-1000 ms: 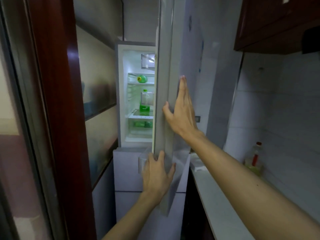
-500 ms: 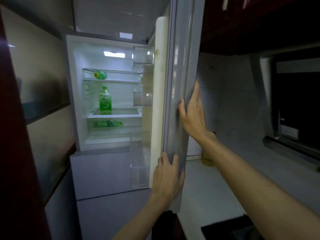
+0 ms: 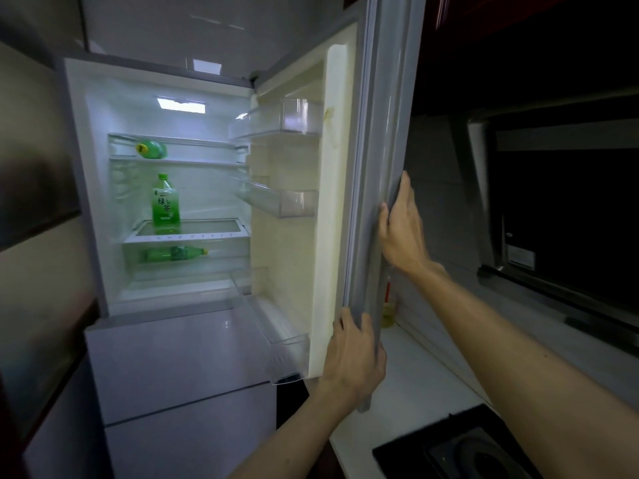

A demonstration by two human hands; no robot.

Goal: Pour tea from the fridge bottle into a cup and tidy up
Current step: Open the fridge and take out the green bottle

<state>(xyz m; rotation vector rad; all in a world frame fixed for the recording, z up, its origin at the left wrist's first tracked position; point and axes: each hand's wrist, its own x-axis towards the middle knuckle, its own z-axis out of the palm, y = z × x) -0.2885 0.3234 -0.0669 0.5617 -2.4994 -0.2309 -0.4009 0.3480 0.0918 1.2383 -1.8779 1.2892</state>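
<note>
Left hand (image 3: 356, 354): fingers (image 3: 367, 326) wrapped over the lower outer edge of the fridge door (image 3: 383, 140), clamped on it. Right hand (image 3: 403, 226): fingers (image 3: 404, 183) lie together and flat along the same edge higher up, thumb on the near face, pressing rather than gripping.

The door stands wide open, its 3 clear door bins (image 3: 287, 117) empty.

Inside the fridge (image 3: 74, 188), 3 green bottles are visible. The upright tea bottle (image 3: 166, 203) stands on the middle shelf at 9 o'clock from the right hand, well apart from both hands. A second bottle (image 3: 151, 149) lies on the top shelf at 12 o'clock from it; a third (image 3: 174, 253) lies below at 6 o'clock.

Judgement: the opening step is nearly complete. Good practice is to let the door rest open, free 1 hand, and take the upright bottle around its body. No cup is in view. The surface (image 3: 415, 385) at 3 o'clock of the door offers bare space beside the hob (image 3: 460, 447).
</note>
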